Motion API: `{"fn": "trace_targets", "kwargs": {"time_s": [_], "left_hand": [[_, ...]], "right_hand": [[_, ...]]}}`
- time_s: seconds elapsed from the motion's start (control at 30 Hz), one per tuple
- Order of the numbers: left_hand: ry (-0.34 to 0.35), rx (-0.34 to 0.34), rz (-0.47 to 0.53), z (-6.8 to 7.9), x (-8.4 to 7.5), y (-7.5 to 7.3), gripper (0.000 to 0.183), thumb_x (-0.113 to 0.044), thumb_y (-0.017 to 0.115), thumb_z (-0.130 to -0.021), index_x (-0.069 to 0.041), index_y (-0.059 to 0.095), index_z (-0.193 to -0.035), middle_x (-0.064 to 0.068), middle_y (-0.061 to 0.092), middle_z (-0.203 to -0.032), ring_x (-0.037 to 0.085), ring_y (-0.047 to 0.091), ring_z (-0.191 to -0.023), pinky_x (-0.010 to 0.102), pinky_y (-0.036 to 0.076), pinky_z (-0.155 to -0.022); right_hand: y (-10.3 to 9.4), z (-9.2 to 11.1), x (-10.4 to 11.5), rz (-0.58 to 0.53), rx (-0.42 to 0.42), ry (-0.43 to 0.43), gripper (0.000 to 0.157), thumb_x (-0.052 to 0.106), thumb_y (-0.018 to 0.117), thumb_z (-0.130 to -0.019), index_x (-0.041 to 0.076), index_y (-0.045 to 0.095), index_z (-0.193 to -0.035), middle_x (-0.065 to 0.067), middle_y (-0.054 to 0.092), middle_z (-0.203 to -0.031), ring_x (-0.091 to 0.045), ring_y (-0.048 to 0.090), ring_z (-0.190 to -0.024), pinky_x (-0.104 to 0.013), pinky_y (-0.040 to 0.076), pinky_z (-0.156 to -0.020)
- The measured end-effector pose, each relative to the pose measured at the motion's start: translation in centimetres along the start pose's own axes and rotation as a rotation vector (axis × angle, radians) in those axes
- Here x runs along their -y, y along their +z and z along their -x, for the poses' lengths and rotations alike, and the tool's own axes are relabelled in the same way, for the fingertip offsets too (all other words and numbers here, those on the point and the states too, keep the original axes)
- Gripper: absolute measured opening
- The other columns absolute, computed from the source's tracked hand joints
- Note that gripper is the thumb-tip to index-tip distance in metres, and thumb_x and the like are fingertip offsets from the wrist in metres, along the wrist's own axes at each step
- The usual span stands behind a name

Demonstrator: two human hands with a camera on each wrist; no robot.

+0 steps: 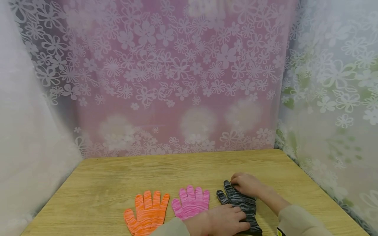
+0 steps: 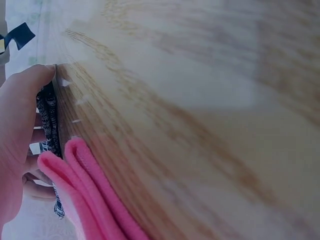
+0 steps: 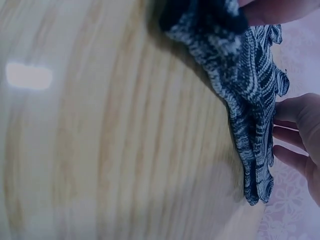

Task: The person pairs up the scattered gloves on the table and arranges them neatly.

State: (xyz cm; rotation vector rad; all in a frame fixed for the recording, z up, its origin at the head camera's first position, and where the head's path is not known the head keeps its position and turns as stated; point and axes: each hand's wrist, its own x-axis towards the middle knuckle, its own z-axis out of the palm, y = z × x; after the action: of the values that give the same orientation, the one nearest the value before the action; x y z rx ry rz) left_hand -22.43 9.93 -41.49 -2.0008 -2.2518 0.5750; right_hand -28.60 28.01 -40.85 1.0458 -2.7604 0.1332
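Note:
A black-and-grey striped knit glove (image 1: 243, 205) lies on the wooden table with its fingers pointing away from me. My left hand (image 1: 225, 220) rests across its lower part near the cuff, and the fingers hide some of the fabric. At its far end, my right hand (image 1: 247, 185) touches the glove's fingers with bent fingertips. In the right wrist view those fingertips (image 3: 287, 132) meet the glove's upper side. Left of it lies a pink glove (image 1: 190, 204), partly covered by my left forearm. Farther left is an orange glove (image 1: 149, 209), spread flat.
The wooden table (image 1: 118, 177) extends beyond the gloves to a pink flowered curtain (image 1: 177, 82). Pale flowered sheets (image 1: 333, 98) hang along the sides. A folded pink edge of fabric (image 2: 95, 195) stands close to my left hand in the left wrist view.

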Motion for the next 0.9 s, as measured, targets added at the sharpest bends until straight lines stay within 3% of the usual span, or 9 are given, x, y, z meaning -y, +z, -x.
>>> {"fn": "trace_targets", "kwargs": {"time_s": [0.17,0.27,0.43,0.6,0.9], "left_hand": [[-0.004,0.002,-0.011,-0.1,-0.1,0.0,0.044,-0.048,0.034,-0.097,-0.030,0.040,-0.137,-0.013,0.041,-0.131,0.001,0.036,-0.120,0.017,0.029,-0.097],[-0.005,0.009,-0.008,-0.1,-0.1,-0.1,0.045,-0.049,0.035,-0.096,-0.030,0.039,-0.137,-0.013,0.041,-0.131,0.001,0.035,-0.121,0.017,0.029,-0.098],[-0.010,0.015,0.000,-0.1,-0.1,-0.2,0.046,-0.050,0.036,-0.095,-0.031,0.040,-0.137,-0.014,0.042,-0.131,0.000,0.035,-0.121,0.016,0.029,-0.098],[-0.010,0.009,-0.004,-0.1,-0.1,-0.2,0.046,-0.050,0.036,-0.095,-0.031,0.040,-0.137,-0.014,0.042,-0.130,0.000,0.036,-0.120,0.016,0.029,-0.097],[0.007,-0.033,-0.011,0.1,-0.1,-0.1,0.041,-0.046,0.036,-0.097,-0.029,0.044,-0.134,-0.013,0.046,-0.124,0.001,0.040,-0.113,0.015,0.033,-0.093]], "right_hand": [[0.0,0.3,-0.7,0.000,-0.070,-0.001,0.012,0.001,0.067,-0.079,0.007,0.071,-0.090,-0.005,0.062,-0.090,-0.023,0.061,-0.081,-0.033,0.049,-0.066],[-0.5,0.6,-1.3,0.004,-0.114,0.057,0.011,0.000,0.067,-0.079,0.007,0.069,-0.086,-0.004,0.062,-0.086,-0.023,0.061,-0.078,-0.032,0.049,-0.063],[-1.4,1.4,-2.1,-0.004,-0.045,0.173,0.009,0.003,0.067,-0.079,0.007,0.069,-0.088,-0.002,0.062,-0.085,-0.023,0.061,-0.078,-0.033,0.049,-0.063],[-1.2,2.0,-2.5,0.015,0.029,0.205,0.010,0.006,0.067,-0.079,0.009,0.069,-0.088,0.000,0.061,-0.083,-0.020,0.060,-0.076,-0.033,0.048,-0.062],[0.1,1.9,-2.6,0.063,-0.026,0.227,0.014,-0.001,0.061,-0.079,0.009,0.069,-0.086,0.000,0.058,-0.078,-0.019,0.058,-0.070,-0.029,0.046,-0.057]]}}
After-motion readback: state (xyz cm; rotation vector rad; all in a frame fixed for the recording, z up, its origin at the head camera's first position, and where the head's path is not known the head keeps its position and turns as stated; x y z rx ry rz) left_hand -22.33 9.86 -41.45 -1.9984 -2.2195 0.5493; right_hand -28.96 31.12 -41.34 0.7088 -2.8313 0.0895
